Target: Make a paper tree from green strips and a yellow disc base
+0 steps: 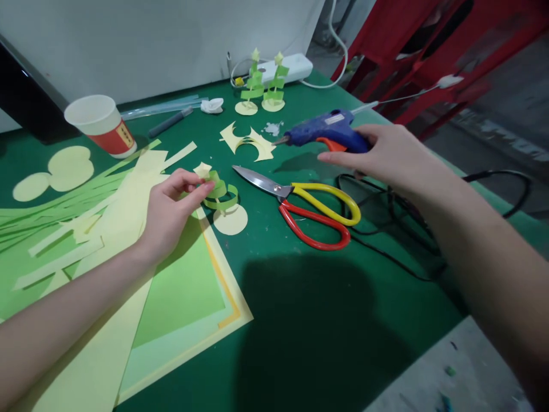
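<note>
My left hand (174,209) pinches a small paper tree (220,194) near its top, beside its pale yellow star (202,169). The tree has curled green strips and a round cream base (230,220) low over the table. Over on the right, my right hand (377,151) is wrapped round a blue glue gun (321,129) with an orange trigger; its nozzle points left. Scissors (274,186) with one yellow and one red handle lie between my hands, blades partly crossed toward the left. Cut paper scraps (247,143) rest just beyond them.
Two finished-looking paper trees (251,86) stand at the back by a white power strip (287,68). Paper sheets and strips (180,297) cover the left. A paper cup (103,126), a grey pen-like tool (170,122) and clear glue sticks (158,109) lie behind. Black cable (394,260) coils at right.
</note>
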Demonstrator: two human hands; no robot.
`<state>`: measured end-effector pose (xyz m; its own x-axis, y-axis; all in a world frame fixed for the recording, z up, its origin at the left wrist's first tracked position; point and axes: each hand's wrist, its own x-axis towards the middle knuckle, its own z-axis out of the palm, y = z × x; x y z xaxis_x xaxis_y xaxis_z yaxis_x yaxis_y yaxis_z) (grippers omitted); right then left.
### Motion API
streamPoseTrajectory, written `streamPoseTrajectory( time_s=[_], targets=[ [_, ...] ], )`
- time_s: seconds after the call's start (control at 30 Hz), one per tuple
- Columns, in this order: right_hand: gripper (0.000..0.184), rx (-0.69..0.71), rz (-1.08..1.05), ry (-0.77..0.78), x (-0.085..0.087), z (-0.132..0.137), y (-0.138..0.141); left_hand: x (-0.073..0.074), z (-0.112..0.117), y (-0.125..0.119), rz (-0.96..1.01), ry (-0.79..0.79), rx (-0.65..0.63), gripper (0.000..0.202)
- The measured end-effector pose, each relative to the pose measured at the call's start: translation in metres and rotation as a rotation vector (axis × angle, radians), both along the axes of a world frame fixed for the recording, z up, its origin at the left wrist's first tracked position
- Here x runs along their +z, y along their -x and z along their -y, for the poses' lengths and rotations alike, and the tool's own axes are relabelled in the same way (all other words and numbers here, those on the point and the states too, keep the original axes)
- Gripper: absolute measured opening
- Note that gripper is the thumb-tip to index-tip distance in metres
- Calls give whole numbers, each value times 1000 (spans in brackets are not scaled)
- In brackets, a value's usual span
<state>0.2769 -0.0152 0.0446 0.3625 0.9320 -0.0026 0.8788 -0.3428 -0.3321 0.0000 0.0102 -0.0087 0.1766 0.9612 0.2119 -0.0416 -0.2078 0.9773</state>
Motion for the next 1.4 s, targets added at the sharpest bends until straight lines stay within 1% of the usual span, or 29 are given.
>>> streamPoseTrajectory(
  time_s=[0.13, 0.2, 0.3, 0.43, 0.5, 0.57, 0.6, 0.63, 0.67, 0.7, 0.73, 0.77, 0.8, 0.83, 0.87, 0.93, 1.0, 1.1, 1.23, 1.4],
  targets=[
    [35, -27, 94, -35, -22, -15, -17, 6, 5, -3, 28, -26, -32, 5],
    [37, -37, 92, -27, -32, -18, -20, 9, 11, -6, 11, -49, -40, 5],
    [42, -36, 102, -2, -42, -20, -22, 12, 19, -10, -34, -101, -51, 9],
    [48, -34, 108, 19, -49, -21, -24, 11, 21, -12, -96, -242, -56, 19],
    [51, -38, 94, 18, -50, -20, -24, 9, 19, -12, -113, -281, -44, 21],
    [58, -33, 117, -40, -47, -16, -21, 7, 17, -11, -118, -285, -39, 22],
    [61, -19, 144, -107, -44, -12, -18, 6, 16, -11, -120, -281, -40, 22],
    [62, 9, 176, -199, -41, -7, -13, 5, 16, -11, -123, -278, -39, 21],
    [57, 64, 194, -304, -38, 0, -5, 5, 15, -11, -125, -277, -37, 20],
    [45, 145, 191, -413, -34, 6, 3, 4, 15, -11, -128, -272, -35, 18],
    [30, 256, 160, -489, -32, 13, 13, 4, 16, -11, -131, -262, -35, 17],
    [18, 417, 102, -496, -30, 20, 24, 4, 16, -11, -136, -250, -35, 16],
    [14, 563, 31, -489, -30, 26, 35, 4, 16, -11, -142, -240, -37, 15],
    [14, 672, -7, -472, -31, 30, 45, 5, 17, -12, -150, -234, -38, 15],
    [15, 717, -8, -448, -33, 32, 54, 5, 18, -12, -160, -236, -40, 14],
    [16, 761, -17, -400, -39, 32, 67, 5, 18, -12, -182, -268, -41, 14],
    [18, 774, -39, -384, -43, 27, 73, 5, 19, -12, -200, -293, -41, 14],
    [19, 786, -86, -390, -45, 19, 76, 6, 19, -12, -223, -300, -38, 14],
    [18, 774, -111, -379, -46, 14, 79, 6, 18, -11, -207, -303, -22, 14],
    [16, 765, -161, -364, -51, 11, 81, 6, 17, -11, -226, -313, -63, 14]
  ],
)
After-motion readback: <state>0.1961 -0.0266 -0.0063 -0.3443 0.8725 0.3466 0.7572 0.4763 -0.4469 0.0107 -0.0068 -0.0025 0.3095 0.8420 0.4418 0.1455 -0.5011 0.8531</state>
